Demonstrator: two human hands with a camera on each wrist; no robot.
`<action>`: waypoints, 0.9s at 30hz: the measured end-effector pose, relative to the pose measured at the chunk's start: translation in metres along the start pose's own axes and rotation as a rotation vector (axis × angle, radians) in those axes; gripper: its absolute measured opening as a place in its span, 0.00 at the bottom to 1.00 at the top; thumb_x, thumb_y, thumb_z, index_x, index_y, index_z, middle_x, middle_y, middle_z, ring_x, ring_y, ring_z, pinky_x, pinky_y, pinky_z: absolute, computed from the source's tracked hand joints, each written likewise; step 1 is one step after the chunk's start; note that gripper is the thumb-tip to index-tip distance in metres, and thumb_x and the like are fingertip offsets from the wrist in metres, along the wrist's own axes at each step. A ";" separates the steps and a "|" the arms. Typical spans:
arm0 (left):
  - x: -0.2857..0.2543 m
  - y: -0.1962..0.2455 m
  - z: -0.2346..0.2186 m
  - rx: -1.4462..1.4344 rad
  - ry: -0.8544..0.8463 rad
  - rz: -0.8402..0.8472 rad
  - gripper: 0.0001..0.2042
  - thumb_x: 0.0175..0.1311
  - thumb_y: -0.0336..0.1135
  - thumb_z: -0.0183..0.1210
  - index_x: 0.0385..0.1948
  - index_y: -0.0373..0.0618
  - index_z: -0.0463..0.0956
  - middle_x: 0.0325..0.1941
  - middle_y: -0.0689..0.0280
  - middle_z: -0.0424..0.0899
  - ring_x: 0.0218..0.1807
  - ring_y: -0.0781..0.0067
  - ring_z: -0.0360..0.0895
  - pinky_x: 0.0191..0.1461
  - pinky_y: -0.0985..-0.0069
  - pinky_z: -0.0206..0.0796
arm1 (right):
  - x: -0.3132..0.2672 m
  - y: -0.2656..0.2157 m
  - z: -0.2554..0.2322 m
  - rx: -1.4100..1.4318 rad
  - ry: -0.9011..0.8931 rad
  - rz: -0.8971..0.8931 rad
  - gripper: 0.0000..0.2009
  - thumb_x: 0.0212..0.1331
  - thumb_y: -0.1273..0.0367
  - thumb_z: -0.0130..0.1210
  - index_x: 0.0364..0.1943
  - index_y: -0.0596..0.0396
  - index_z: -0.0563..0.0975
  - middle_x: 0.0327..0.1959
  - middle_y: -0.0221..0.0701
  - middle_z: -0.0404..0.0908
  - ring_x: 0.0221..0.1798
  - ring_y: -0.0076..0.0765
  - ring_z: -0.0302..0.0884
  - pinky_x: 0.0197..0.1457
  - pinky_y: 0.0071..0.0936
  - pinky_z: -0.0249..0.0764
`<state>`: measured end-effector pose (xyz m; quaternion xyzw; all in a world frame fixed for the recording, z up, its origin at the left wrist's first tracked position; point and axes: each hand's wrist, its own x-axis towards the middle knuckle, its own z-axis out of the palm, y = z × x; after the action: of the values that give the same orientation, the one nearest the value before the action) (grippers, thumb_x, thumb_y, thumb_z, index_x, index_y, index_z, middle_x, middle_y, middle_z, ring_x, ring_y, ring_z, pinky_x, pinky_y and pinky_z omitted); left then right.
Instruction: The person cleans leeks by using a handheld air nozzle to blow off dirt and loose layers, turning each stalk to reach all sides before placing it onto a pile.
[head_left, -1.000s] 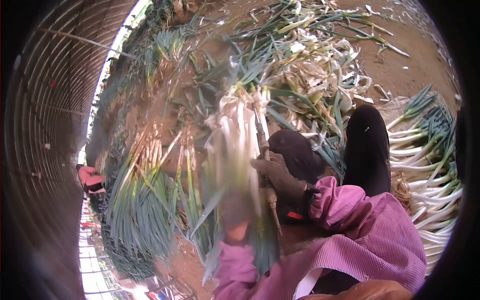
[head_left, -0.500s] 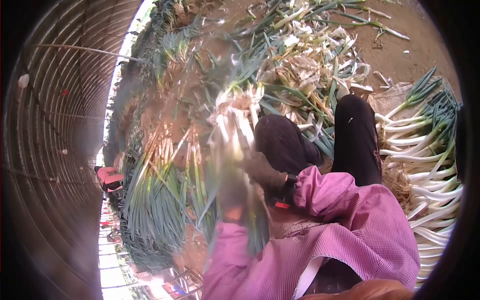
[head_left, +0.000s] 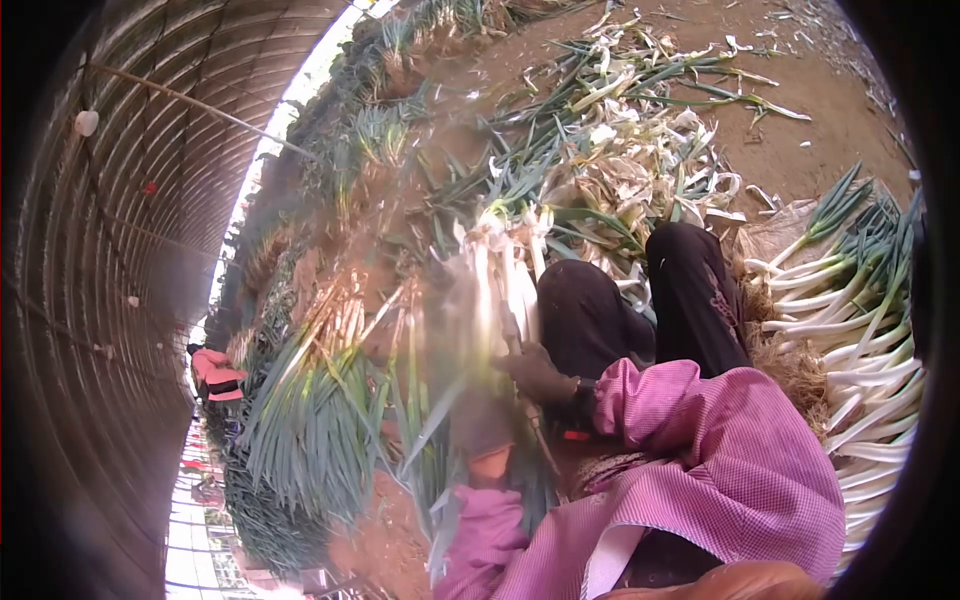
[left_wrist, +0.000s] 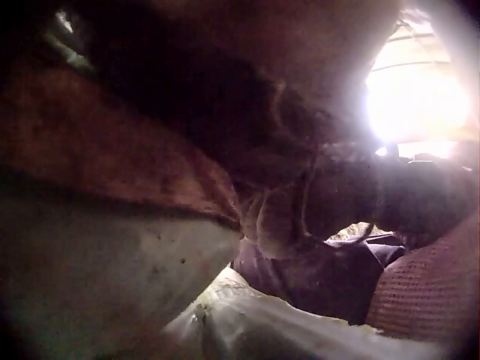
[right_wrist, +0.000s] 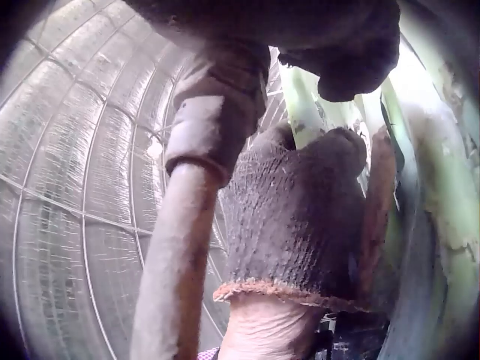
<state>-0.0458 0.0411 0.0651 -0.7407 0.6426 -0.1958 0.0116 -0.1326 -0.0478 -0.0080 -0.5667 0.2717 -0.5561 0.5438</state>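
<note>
In the head view, the gloved left hand [head_left: 480,425], blurred, holds the green part of a bunch of long white-stemmed onions [head_left: 485,290], roots pointing away. The gloved right hand [head_left: 540,377] grips a thin rod-like tool [head_left: 513,325] along the bunch's right side. The right wrist view shows the tool's pipe and fitting [right_wrist: 180,255] below the dark right glove [right_wrist: 337,45]; behind it the left hand [right_wrist: 292,217] curls its fingers round stalks [right_wrist: 442,150]. Dark and very close, the left wrist view shows pale leaf [left_wrist: 112,277]; finger detail is unclear there.
Untrimmed onions [head_left: 310,430] lie left of the hands, and white-stemmed ones [head_left: 860,350] in a row at the right. Peeled leaves [head_left: 640,170] are heaped ahead, beyond the person's dark knees [head_left: 590,300]. Another person in pink [head_left: 217,375] is far left, near the ribbed tunnel wall.
The head view has shifted slightly. Both hands keep their hold on bunch and tool, close to the same place in front of the knees.
</note>
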 end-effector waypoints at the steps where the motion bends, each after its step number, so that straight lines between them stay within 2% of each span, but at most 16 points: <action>1: -0.001 -0.001 0.002 -0.034 0.023 0.024 0.25 0.50 0.49 0.56 0.47 0.46 0.61 0.31 0.55 0.76 0.29 0.54 0.79 0.28 0.64 0.71 | -0.001 -0.004 0.000 -0.041 0.013 -0.044 0.10 0.49 0.64 0.58 0.29 0.57 0.78 0.21 0.31 0.76 0.20 0.28 0.72 0.20 0.25 0.66; 3: 0.002 -0.003 0.005 -0.102 0.068 0.078 0.24 0.50 0.49 0.56 0.46 0.46 0.63 0.29 0.56 0.77 0.29 0.55 0.79 0.28 0.64 0.71 | -0.003 -0.011 0.000 -0.107 0.009 -0.051 0.12 0.50 0.63 0.58 0.28 0.60 0.78 0.20 0.30 0.77 0.19 0.23 0.73 0.18 0.20 0.66; 5: 0.013 -0.013 0.019 -0.230 -0.037 -0.007 0.22 0.49 0.48 0.57 0.42 0.45 0.67 0.27 0.55 0.77 0.30 0.53 0.79 0.29 0.63 0.70 | -0.007 -0.006 0.004 -0.036 -0.087 0.119 0.16 0.47 0.59 0.59 0.35 0.55 0.76 0.28 0.35 0.77 0.27 0.33 0.74 0.28 0.27 0.68; 6: 0.019 -0.016 0.019 -0.286 -0.092 -0.050 0.21 0.49 0.48 0.57 0.40 0.45 0.70 0.26 0.55 0.78 0.30 0.52 0.79 0.30 0.63 0.70 | -0.013 -0.010 0.009 0.067 -0.164 0.249 0.21 0.44 0.54 0.60 0.41 0.50 0.75 0.34 0.41 0.76 0.35 0.43 0.74 0.36 0.34 0.69; 8: 0.027 -0.018 0.014 -0.367 -0.119 -0.138 0.18 0.49 0.47 0.57 0.36 0.43 0.73 0.27 0.54 0.79 0.31 0.50 0.78 0.32 0.62 0.70 | -0.022 -0.016 0.016 0.122 -0.210 0.442 0.28 0.42 0.50 0.59 0.49 0.47 0.72 0.42 0.47 0.76 0.43 0.53 0.75 0.45 0.41 0.70; 9: 0.032 -0.019 0.010 -0.406 -0.130 -0.180 0.17 0.49 0.46 0.57 0.34 0.42 0.74 0.27 0.53 0.79 0.32 0.49 0.78 0.33 0.61 0.69 | -0.023 -0.056 0.012 0.070 -0.178 0.505 0.29 0.44 0.50 0.58 0.50 0.48 0.70 0.43 0.48 0.75 0.44 0.53 0.75 0.46 0.40 0.71; 11: 0.039 -0.028 0.007 -0.543 -0.167 -0.223 0.16 0.49 0.44 0.57 0.34 0.41 0.76 0.28 0.51 0.80 0.33 0.47 0.77 0.35 0.61 0.69 | -0.023 -0.068 0.014 0.042 -0.198 0.565 0.31 0.49 0.51 0.55 0.54 0.53 0.65 0.41 0.49 0.76 0.44 0.53 0.75 0.48 0.40 0.71; 12: 0.042 -0.032 0.006 -0.612 -0.185 -0.247 0.16 0.49 0.42 0.58 0.34 0.40 0.76 0.29 0.50 0.80 0.34 0.47 0.77 0.37 0.61 0.69 | -0.023 -0.064 0.015 0.041 -0.210 0.578 0.29 0.48 0.52 0.56 0.54 0.52 0.66 0.43 0.49 0.75 0.43 0.53 0.75 0.47 0.41 0.71; 14: 0.049 -0.038 0.002 -0.544 -0.211 -0.251 0.16 0.49 0.40 0.58 0.37 0.40 0.76 0.31 0.49 0.80 0.35 0.48 0.78 0.37 0.62 0.69 | -0.023 -0.059 0.014 0.035 -0.236 0.604 0.27 0.47 0.55 0.58 0.52 0.52 0.68 0.47 0.48 0.73 0.41 0.52 0.76 0.46 0.41 0.71; 16: 0.052 -0.040 -0.005 -0.610 -0.278 -0.305 0.17 0.48 0.39 0.59 0.38 0.40 0.76 0.32 0.48 0.80 0.35 0.48 0.78 0.37 0.62 0.69 | -0.023 -0.060 0.011 -0.037 -0.228 0.457 0.23 0.46 0.59 0.58 0.48 0.50 0.72 0.50 0.46 0.70 0.39 0.51 0.75 0.44 0.42 0.71; 18: 0.052 -0.037 -0.016 -0.806 -0.385 -0.407 0.18 0.46 0.38 0.60 0.39 0.39 0.76 0.33 0.47 0.80 0.36 0.48 0.78 0.38 0.62 0.69 | -0.022 -0.062 0.005 -0.069 -0.195 0.352 0.17 0.46 0.61 0.60 0.40 0.52 0.75 0.42 0.40 0.72 0.36 0.41 0.74 0.40 0.37 0.70; 19: 0.046 -0.037 -0.009 -0.650 -0.308 -0.331 0.18 0.45 0.39 0.61 0.39 0.39 0.76 0.33 0.47 0.80 0.37 0.46 0.77 0.39 0.60 0.69 | -0.021 -0.065 0.002 -0.062 -0.168 0.321 0.14 0.47 0.62 0.61 0.34 0.55 0.76 0.34 0.35 0.74 0.33 0.32 0.74 0.37 0.31 0.70; 21: 0.031 -0.031 -0.013 -0.533 -0.187 -0.121 0.20 0.45 0.40 0.62 0.40 0.40 0.75 0.34 0.47 0.79 0.38 0.45 0.77 0.40 0.59 0.68 | -0.020 -0.063 -0.001 -0.037 -0.143 0.274 0.12 0.48 0.62 0.61 0.28 0.58 0.76 0.24 0.29 0.76 0.30 0.22 0.72 0.33 0.26 0.70; 23: 0.018 -0.028 -0.012 -0.461 -0.128 -0.028 0.22 0.44 0.42 0.62 0.42 0.40 0.74 0.35 0.47 0.79 0.39 0.44 0.76 0.41 0.58 0.67 | -0.017 -0.053 -0.001 -0.016 -0.139 0.233 0.12 0.48 0.63 0.61 0.27 0.58 0.76 0.23 0.28 0.75 0.28 0.22 0.71 0.32 0.26 0.70; 25: 0.008 -0.025 -0.006 -0.440 -0.131 -0.047 0.23 0.45 0.43 0.62 0.43 0.40 0.74 0.36 0.47 0.79 0.40 0.43 0.76 0.41 0.58 0.67 | -0.015 -0.041 0.000 -0.029 -0.120 0.177 0.12 0.49 0.63 0.60 0.26 0.58 0.76 0.22 0.28 0.74 0.27 0.22 0.71 0.30 0.25 0.69; 27: -0.001 -0.019 -0.011 -0.477 -0.095 -0.046 0.24 0.46 0.43 0.61 0.45 0.40 0.72 0.37 0.48 0.79 0.40 0.42 0.76 0.41 0.57 0.67 | -0.012 -0.036 -0.002 -0.036 -0.139 0.217 0.10 0.49 0.63 0.58 0.29 0.54 0.77 0.27 0.32 0.74 0.29 0.30 0.71 0.32 0.29 0.69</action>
<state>-0.0310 0.0479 0.0805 -0.7452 0.6524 -0.0037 -0.1380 -0.1478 -0.0283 0.0207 -0.5811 0.3030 -0.4484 0.6078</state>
